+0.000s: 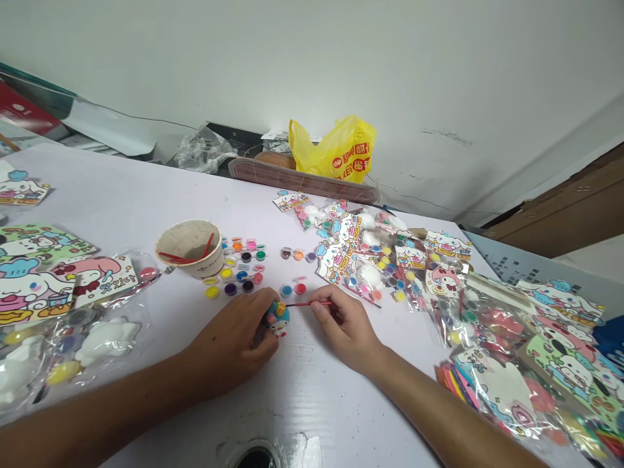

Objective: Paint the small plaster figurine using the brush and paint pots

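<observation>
A small painted figurine, blue with a yellow part on top and a white face, is gripped by the fingers of my left hand. My right hand pinches a thin red paintbrush, whose dark tip meets the figurine's yellow top or lies very close to it. Behind my hands sit several small paint pots in many colours, some with lids open. To their left stands a paper cup holding greyish water and red-handled sticks or brushes.
Bagged white figurines and cartoon cards lie at the left. More packaged kits cover the right side. Beyond the table's far edge are a yellow plastic bag and crumpled clear plastic. A round dark opening is at the near edge.
</observation>
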